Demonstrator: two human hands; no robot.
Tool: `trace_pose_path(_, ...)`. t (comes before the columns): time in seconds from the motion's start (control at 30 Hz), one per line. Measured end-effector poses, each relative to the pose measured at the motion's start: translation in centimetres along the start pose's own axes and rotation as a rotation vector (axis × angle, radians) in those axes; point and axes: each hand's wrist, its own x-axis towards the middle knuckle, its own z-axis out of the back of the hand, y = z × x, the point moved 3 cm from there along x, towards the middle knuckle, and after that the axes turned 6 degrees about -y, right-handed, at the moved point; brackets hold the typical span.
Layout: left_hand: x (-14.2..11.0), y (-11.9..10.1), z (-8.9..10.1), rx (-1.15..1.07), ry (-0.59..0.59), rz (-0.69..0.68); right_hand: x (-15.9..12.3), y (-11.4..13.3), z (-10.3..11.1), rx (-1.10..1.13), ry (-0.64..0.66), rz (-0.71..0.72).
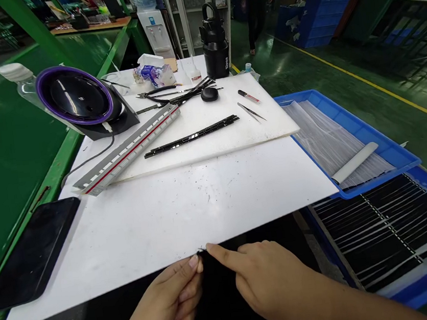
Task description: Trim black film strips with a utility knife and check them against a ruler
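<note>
My left hand (175,298) and my right hand (266,282) meet at the near edge of the white table top (166,222). Their fingertips pinch together on something tiny and dark at the edge, too small to name. Both hands lie over a black surface below the table edge. Farther back on a raised white board (271,127) rests a long black strip (191,137), beside a grey slotted rail with a red line (128,152). Tweezers (251,111) and a small marker (248,96) lie to the strip's right.
A purple-rimmed black fan (79,101) stands at back left, a black bottle (214,41) at back centre. A dark tablet (31,252) lies at left. Blue trays at right hold clear sleeves (327,142) and black strips (390,222). A person stands far behind.
</note>
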Motion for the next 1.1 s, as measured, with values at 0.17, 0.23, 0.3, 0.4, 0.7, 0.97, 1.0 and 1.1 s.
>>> trace_pose_path(0.17, 0.01, 0.01, -0.18, -0.007, 0.000, -0.012, -0.06, 0.03, 0.24, 0.008, -0.005, 0.015)
trace_pose_path(0.23, -0.01, 0.05, -0.16, -0.001, 0.007, -0.010, -0.01, 0.09, 0.19, -0.005, -0.007, 0.013)
trace_pose_path(0.3, -0.01, 0.07, -0.13, -0.005, 0.008, -0.010, 0.04, 0.15, 0.13, -0.017, -0.003, 0.025)
trace_pose_path(0.4, 0.01, 0.05, -0.10, -0.008, 0.006, -0.014, 0.06, 0.12, 0.17, -0.026, 0.008, 0.030)
trace_pose_path(0.7, 0.01, 0.18, 0.11, 0.021, 0.011, -0.018, 0.25, 0.20, 0.39, -0.039, 0.035, 0.040)
trace_pose_path(0.97, 0.04, -0.30, -0.20, 0.000, 0.016, -0.015, 0.10, 0.65, -0.46, -0.166, 0.033, -0.009)
trace_pose_path(1.0, -0.02, -0.35, -0.18, -0.008, 0.028, -0.015, 0.08, 0.69, -0.47, -0.176, 0.033, -0.014)
trace_pose_path(1.1, -0.50, -0.22, -0.08, -0.031, 0.056, 0.010, -0.15, 0.53, -0.18, -0.135, 0.035, -0.028)
